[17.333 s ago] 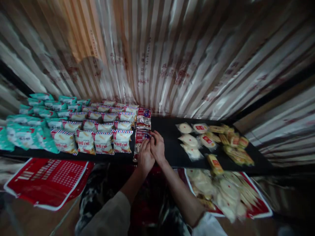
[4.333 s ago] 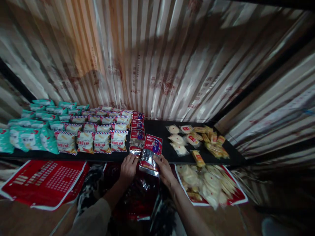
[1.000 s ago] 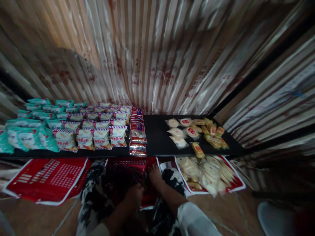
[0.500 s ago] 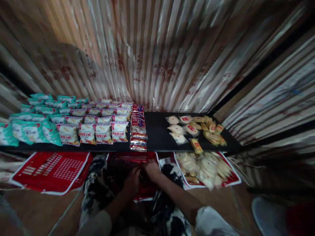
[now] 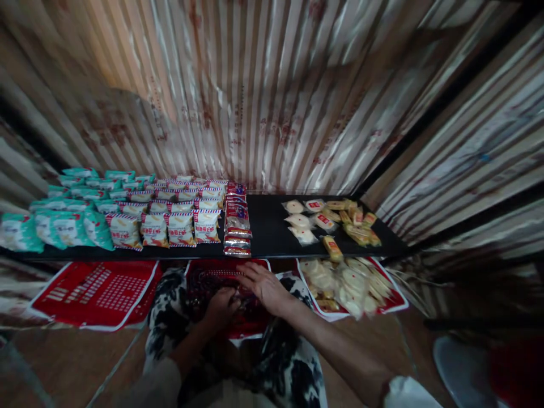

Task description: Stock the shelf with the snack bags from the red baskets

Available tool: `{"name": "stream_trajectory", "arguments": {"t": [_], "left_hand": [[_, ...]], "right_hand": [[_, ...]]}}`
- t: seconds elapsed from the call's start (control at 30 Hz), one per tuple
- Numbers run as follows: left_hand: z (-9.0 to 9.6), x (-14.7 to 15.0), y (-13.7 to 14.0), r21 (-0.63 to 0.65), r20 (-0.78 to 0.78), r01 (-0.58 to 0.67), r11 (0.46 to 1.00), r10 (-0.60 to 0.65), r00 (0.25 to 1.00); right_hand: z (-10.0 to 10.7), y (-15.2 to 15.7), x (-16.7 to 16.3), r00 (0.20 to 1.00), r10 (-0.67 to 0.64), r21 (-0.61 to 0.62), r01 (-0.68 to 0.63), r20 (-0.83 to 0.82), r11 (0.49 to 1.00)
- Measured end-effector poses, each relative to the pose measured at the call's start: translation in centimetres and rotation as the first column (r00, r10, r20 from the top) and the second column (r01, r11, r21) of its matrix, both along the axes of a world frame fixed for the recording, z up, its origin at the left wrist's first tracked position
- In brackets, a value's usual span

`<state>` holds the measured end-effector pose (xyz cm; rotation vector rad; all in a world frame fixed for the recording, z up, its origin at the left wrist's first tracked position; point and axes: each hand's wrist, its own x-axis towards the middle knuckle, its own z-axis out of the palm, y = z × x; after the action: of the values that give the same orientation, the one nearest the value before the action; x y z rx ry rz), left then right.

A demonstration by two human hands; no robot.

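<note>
My left hand is over the middle red basket, its fingers curled around something small and dark that I cannot make out. Stretched out flat, my right hand reaches over the same basket with its fingertips near the back part. Dark reddish packets lie inside the basket, dim and partly hidden by my hands. On the black shelf just beyond, a column of red and silver packets stands in line with my hands.
White snack bags and teal bags stand in rows on the left. Round wrapped cakes and yellow packs lie at right. Red baskets flank my knees: one at left, one holding wrapped cakes. Corrugated sheeting rises behind.
My right hand has opened out and lifted slightly back from the basket. My left hand has shifted a little left. The view has moved slightly.
</note>
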<state>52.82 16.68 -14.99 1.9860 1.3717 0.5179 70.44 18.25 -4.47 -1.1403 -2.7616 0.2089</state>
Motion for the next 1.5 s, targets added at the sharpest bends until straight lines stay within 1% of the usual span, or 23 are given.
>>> {"name": "stream_trajectory", "arguments": {"t": [0.07, 0.1, 0.17, 0.23, 0.3, 0.33, 0.37, 0.43, 0.47, 0.53, 0.6, 0.67, 0.73, 0.8, 0.83, 0.9, 0.97, 1.0, 1.07, 1.17, 1.27, 1.4, 1.5], "left_hand": [[0.9, -0.3, 0.1, -0.011, 0.017, -0.006, 1.0, 0.006, 1.0], [1.4, -0.4, 0.2, -0.027, 0.042, -0.012, 1.0, 0.013, 0.999], [2.4, -0.7, 0.4, -0.083, 0.124, -0.035, 0.996, 0.045, 0.991], [3.5, -0.7, 0.8, -0.151, 0.233, -0.066, 0.986, 0.101, 0.967], [4.5, -0.5, 1.3, -0.212, 0.357, -0.075, 0.974, 0.148, 0.922], [4.9, -0.3, 1.6, -0.244, 0.42, -0.069, 0.967, 0.17, 0.891], [5.3, 0.0, 1.9, -0.276, 0.481, -0.058, 0.959, 0.19, 0.856], [5.9, 0.5, 2.5, -0.335, 0.568, -0.044, 0.941, 0.239, 0.788], [6.1, 0.8, 2.7, -0.36, 0.59, -0.049, 0.932, 0.268, 0.761], [6.4, 1.4, 3.0, -0.397, 0.613, -0.076, 0.915, 0.326, 0.719], [6.5, 1.8, 3.2, -0.42, 0.627, -0.089, 0.903, 0.359, 0.691], [6.7, 2.2, 3.2, -0.419, 0.647, -0.054, 0.906, 0.34, 0.682], [7.2, 2.5, 3.4, -0.388, 0.644, -0.022, 0.921, 0.288, 0.709], [7.8, 2.6, 3.9, -0.301, 0.573, -0.074, 0.951, 0.243, 0.782], [8.1, 2.6, 4.3, -0.215, 0.502, -0.129, 0.968, 0.223, 0.835], [8.5, 2.7, 5.4, 0.042, 0.314, -0.213, 0.976, 0.19, 0.93], [8.6, 2.9, 6.7, 0.298, 0.124, -0.194, 0.935, 0.163, 0.979], [8.4, 3.0, 7.5, 0.385, 0.048, -0.161, 0.909, 0.154, 0.987], [8.0, 3.2, 8.9, 0.467, -0.07, -0.102, 0.878, 0.152, 0.986], [7.3, 3.5, 10.9, 0.474, -0.189, -0.032, 0.88, 0.137, 0.972], [6.7, 3.4, 12.1, 0.455, -0.247, 0.004, 0.891, 0.122, 0.961], [6.2, 2.9, 12.6, 0.441, -0.275, 0.014, 0.897, 0.121, 0.954], [5.9, 2.6, 12.5, 0.442, -0.266, 0.014, 0.897, 0.116, 0.957]], "right_hand": [[0.1, -0.1, 0.4, 0.983, -0.077, 0.105, 0.095, -0.167, 0.99], [0.1, -0.2, 0.6, 0.958, -0.123, 0.14, 0.163, -0.257, 0.977], [-0.1, -0.4, 1.0, 0.867, -0.239, 0.149, 0.332, -0.437, 0.931], [-0.6, -0.6, 1.2, 0.716, -0.369, 0.064, 0.498, -0.592, 0.865], [-1.4, -0.9, 1.2, 0.536, -0.491, -0.132, 0.573, -0.687, 0.809], [-1.9, -1.0, 1.1, 0.441, -0.552, -0.268, 0.556, -0.708, 0.787], [-2.5, -1.1, 0.9, 0.353, -0.608, -0.411, 0.493, -0.711, 0.767], [-3.6, -1.3, 0.5, 0.213, -0.698, -0.645, 0.271, -0.683, 0.714], [-4.0, -1.4, 0.3, 0.159, -0.73, -0.713, 0.156, -0.665, 0.684], [-4.7, -1.6, -0.1, 0.073, -0.774, -0.775, 0.007, -0.629, 0.631], [-4.9, -1.8, -0.2, -0.005, -0.804, -0.803, -0.047, -0.595, 0.595], [-4.6, -1.9, -0.1, -0.075, -0.825, -0.821, -0.081, -0.561, 0.565], [-4.1, -1.8, 0.2, -0.137, -0.843, -0.836, -0.119, -0.521, 0.536], [-3.5, -1.5, 0.7, -0.21, -0.858, -0.855, -0.136, -0.469, 0.501], [-3.1, -1.3, 1.0, -0.252, -0.86, -0.863, -0.136, -0.444, 0.486], [-2.6, -0.7, 1.6, -0.331, -0.851, -0.872, -0.135, -0.407, 0.47], [-2.3, -0.2, 2.3, -0.382, -0.836, -0.873, -0.129, -0.394, 0.471], [-2.2, 0.1, 2.6, -0.397, -0.828, -0.872, -0.119, -0.397, 0.475], [-2.1, 0.7, 3.1, -0.408, -0.818, -0.875, -0.085, -0.406, 0.477], [-2.2, 1.4, 3.7, -0.405, -0.811, -0.878, -0.041, -0.422, 0.477], [-2.5, 2.1, 3.7, -0.416, -0.809, -0.88, -0.042, -0.415, 0.473], [-2.9, 3.1, 3.4, -0.419, -0.819, -0.891, -0.048, -0.393, 0.452], [-3.0, 4.1, 3.0, -0.409, -0.821, -0.885, -0.066, -0.398, 0.461]]}}
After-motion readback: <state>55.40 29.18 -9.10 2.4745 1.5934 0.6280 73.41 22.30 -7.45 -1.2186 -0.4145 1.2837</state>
